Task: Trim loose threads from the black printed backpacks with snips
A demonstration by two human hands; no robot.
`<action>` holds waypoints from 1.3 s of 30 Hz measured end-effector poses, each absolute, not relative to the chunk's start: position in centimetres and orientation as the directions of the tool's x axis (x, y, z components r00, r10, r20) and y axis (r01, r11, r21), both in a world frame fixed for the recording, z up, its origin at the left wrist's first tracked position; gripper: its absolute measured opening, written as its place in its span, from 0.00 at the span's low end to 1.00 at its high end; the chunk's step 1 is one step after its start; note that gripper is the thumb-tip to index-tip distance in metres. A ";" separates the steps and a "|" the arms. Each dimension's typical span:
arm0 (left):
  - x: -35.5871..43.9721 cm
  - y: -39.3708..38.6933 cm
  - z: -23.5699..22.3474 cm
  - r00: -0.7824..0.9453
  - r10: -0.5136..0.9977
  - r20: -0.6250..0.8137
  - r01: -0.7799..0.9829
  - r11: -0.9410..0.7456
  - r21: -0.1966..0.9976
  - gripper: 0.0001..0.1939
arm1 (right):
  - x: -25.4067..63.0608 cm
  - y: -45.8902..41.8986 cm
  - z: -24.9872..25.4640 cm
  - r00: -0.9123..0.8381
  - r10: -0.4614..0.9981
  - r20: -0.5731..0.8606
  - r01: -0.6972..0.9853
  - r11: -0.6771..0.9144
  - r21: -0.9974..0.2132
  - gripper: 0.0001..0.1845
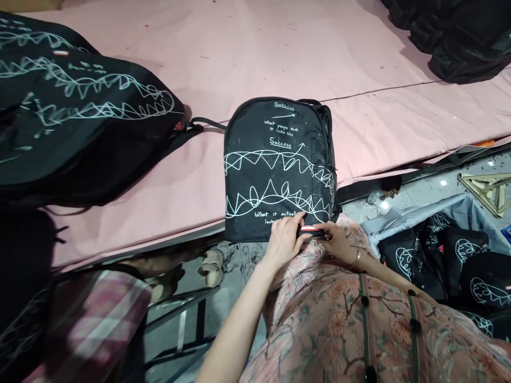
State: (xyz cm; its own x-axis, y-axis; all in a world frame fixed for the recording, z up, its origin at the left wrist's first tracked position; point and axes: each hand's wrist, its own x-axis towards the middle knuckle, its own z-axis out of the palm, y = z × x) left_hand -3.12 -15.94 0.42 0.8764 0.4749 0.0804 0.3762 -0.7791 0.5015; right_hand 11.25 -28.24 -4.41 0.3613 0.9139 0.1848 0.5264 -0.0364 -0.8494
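A black backpack (255, 175) with white printed lettering and looping zigzag lines stands near the front edge of the pink-covered table. Its printed face is toward me. My left hand (284, 238) grips its bottom edge, thumb and fingers closed just left of a small red-and-white label (310, 229). On the label's other side, my right hand (334, 239) pinches the same bottom corner with bent fingers. The cloth between the two hands is drawn into a fold. What lies under the fingertips is hidden.
More printed black bags (99, 106) lie at the left on the pink table cover (247, 48). Dark bags (467, 37) are heaped at the far right. Below right, a grey-lined container (383, 226) holds several printed backpacks. A beige shoe (211, 267) shows under the table.
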 end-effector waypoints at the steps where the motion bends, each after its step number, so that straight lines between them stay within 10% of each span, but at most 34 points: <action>1: -3.2 -16.1 0.2 0.873 0.481 0.088 0.376 -0.776 0.506 0.27 | 11.2 -28.4 -4.7 0.361 0.911 0.199 0.538 -0.029 -0.842 0.15; 21: -3.9 -22.2 -1.1 0.732 0.670 0.124 0.425 -0.591 0.685 0.27 | 13.0 -32.6 -4.0 0.195 0.964 0.179 0.579 0.034 -0.815 0.18; 39: -0.4 -16.8 1.7 0.686 0.575 -0.447 0.727 -0.516 0.453 0.14 | 12.4 -32.9 -5.6 0.130 0.967 0.218 0.666 0.078 -0.742 0.13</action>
